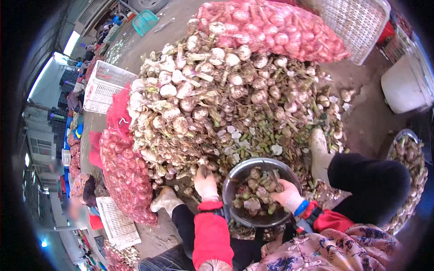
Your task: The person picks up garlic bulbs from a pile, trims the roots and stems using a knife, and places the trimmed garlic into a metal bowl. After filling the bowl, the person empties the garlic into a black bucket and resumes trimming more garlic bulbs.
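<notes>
Clearly, the left hand (pixel 206 184) bends its fingers in at the near edge of the garlic pile (pixel 203 104); whether they close on a bulb, I cannot tell. The right hand (pixel 288 197) reaches over the right rim of the metal bowl (pixel 238 175), fingers curled above the garlic in the bowl (pixel 257 189); what it grips is also unclear. Each bulb is probably light and firm, its papery skin loose and a little slippery, so the round body or the stalk's base looks the best hold. Tangled stalks and the bowl's raised rim stand in the way. The left shoe (pixel 167 201) and right shoe (pixel 319 151) flank the work. Farther out, one net sack (pixel 124 176) lies along the pile's left edge, another sack (pixel 271 29) along its far edge.
</notes>
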{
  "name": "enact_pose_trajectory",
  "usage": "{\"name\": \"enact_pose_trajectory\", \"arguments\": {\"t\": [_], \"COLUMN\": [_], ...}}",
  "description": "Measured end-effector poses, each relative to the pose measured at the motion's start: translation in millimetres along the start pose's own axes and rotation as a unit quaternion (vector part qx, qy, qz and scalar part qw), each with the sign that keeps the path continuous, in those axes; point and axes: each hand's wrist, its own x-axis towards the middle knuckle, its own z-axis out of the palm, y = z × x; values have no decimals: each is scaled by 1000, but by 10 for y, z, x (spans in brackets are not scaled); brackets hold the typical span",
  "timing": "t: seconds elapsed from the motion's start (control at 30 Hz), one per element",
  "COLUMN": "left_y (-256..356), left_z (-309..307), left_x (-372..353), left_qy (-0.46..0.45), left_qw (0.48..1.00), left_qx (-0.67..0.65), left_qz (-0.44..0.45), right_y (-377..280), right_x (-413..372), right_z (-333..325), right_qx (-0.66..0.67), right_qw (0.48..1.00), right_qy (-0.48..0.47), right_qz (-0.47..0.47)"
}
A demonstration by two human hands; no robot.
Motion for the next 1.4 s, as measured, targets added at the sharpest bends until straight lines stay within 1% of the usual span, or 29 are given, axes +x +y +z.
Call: {"name": "enact_pose_trajectory", "arguments": {"t": [0.03, 0.07, 0.1, 0.13, 0.17, 0.2, 0.27, 0.33, 0.43, 0.47, 0.53, 0.57, 0.6, 0.63, 0.67, 0.7, 0.73, 0.77, 0.8, 0.83, 0.87, 0.93, 1.03, 1.1, 1.13, 1.2, 1.3, 1.37, 1.4], "left_y": [233, 226, 232, 198, 6, 246, 61, -138, -157, -90, -52, 144, 316, 65, 427, 635, 752, 761, 765, 846, 788, 784, 929, 1043, 1078, 1045, 1177, 1112, 1125], "left_z": [-79, -24, 37, 69, 149, 53, 185, 303, 126, 42, -68, -239, -400, -292, -498, -641, -722, -742, -773, -835, -832, -852, -916, -946, -954, -898, -855, -770, -764], "left_x": [130, 363, 522, 640, 746, 715, 765, 695, 493, 414, 199, 71, -62, -212, -423, -665, -850, -1036, -1221, -1382, -1511, -1721, -1924, -1966, -1980, -2032, -2076, -2165, -2187], "left_qy": [-4, -99, -157, -210, -257, -250, -215, -180, -188, -188, -111, -112, -120, -98, -145, -161, -171, -183, -193, -227, -241, -259, -264, -264, -259, -259, -224, -173, -174], "left_qw": [988, 958, 931, 897, 880, 881, 888, 900, 925, 940, 984, 989, 987, 985, 916, 878, 834, 867, 896, 839, 882, 878, 844, 857, 872, 862, 894, 875, 875], "left_qx": [134, 266, 329, 388, 398, 401, 396, 360, 260, 222, 97, 22, -53, -122, -370, -445, -518, -460, -399, -489, -405, -402, -466, -441, -416, -435, -385, -452, -451], "left_qz": [77, 29, 31, 26, 29, -9, -88, -166, -204, -180, -97, -97, -96, -73, -59, -73, -86, -54, -18, -69, -14, 17, -36, -7, 20, -2, 40, -22, -18], "right_y": [58, 129, 194, -231, -266, -227, -269, -148, -153, -229, -410, -392, -402, -367, -381, -483, -423, -359, -548, -578, -577, -637, -830, -854, -844, -826, -692, -581, -547], "right_x": [15, 30, 56, -49, -20, -8, 5, 59, 48, 26, -83, -101, -118, -125, -147, -221, -229, -243, -337, -366, -414, -519, -661, -734, -746, -746, -664, -643, -626], "right_z": [45, 83, 78, 43, 20, 8, 28, 34, 75, 88, 92, 103, 96, 115, 101, 103, 104, 105, 87, 94, 91, 73, 32, 15, 9, -3, -24, -7, 2], "right_qx": [39, 75, 22, 73, 80, 88, 139, 135, 139, 138, 109, 144, 147, 164, 124, 50, 36, -99, -158, -198, -238, -297, -392, -420, -419, -427, -418, -410, -393], "right_qw": [999, 997, 999, 997, 997, 995, 988, 990, 990, 990, 993, 987, 986, 983, 987, 995, 992, 982, 970, 950, 925, 894, 850, 834, 837, 834, 837, 836, 848], "right_qy": [4, 5, 23, 24, 3, -20, -17, -8, -13, -18, -32, -40, -64, -80, -103, -85, -111, -82, -97, -96, -97, -127, -201, -204, -200, -201, -185, -174, -173], "right_qz": [6, 11, -44, -20, 6, 33, 66, 37, 2, -2, 18, 59, 48, 13, -26, -15, -50, -141, -160, -221, -279, -311, -287, -292, -291, -284, -301, -320, -311]}}
